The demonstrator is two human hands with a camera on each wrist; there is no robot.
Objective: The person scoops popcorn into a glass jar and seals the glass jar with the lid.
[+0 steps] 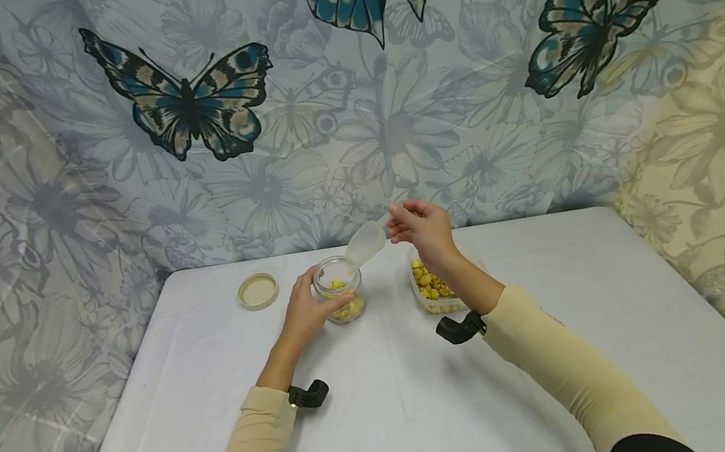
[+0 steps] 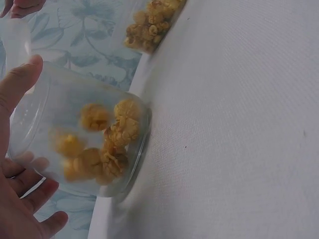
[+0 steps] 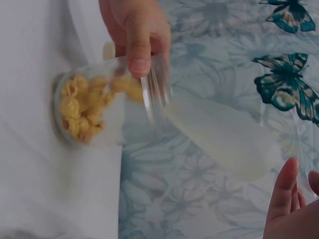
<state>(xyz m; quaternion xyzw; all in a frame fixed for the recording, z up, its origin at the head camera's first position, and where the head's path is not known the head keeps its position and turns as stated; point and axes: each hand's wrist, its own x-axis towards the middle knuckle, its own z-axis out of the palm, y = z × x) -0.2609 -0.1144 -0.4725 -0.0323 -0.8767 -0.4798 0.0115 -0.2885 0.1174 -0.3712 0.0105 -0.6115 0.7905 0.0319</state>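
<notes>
The jar (image 1: 341, 299) is gripped by the left hand (image 1: 308, 314) for steadiness; the scoop (image 1: 368, 241), pinched by the right hand (image 1: 421, 231), is tipped over it.

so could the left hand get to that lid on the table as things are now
Probably yes, once it lets go. The lid lies in the open on the table, just left of the left hand, with nothing between them. But that hand is gripping the jar while the right hand tips the scoop into it.
</notes>
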